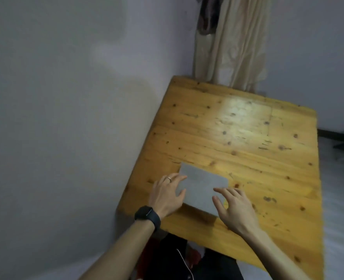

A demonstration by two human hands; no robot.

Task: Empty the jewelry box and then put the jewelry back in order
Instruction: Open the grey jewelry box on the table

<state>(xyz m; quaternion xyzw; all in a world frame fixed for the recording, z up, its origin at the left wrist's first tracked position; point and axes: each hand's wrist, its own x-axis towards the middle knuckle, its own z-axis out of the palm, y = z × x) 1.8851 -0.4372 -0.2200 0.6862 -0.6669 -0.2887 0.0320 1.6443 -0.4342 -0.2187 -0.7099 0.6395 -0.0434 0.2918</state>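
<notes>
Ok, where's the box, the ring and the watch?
box (203, 188): head view, middle of its grey top.
ring (168, 179): head view, on the silver band itself.
watch (145, 213): head view, its black face.

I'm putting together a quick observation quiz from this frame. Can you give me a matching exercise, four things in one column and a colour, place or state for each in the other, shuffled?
Things:
1. jewelry box
2. left hand
3. table
4. curtain

Descriptions:
A. beige, hanging beyond the far edge
B. grey, rectangular
C. yellowish wood with dark knots
D. ring on a finger, black watch at the wrist

Pairs: 1-B, 2-D, 3-C, 4-A
</notes>
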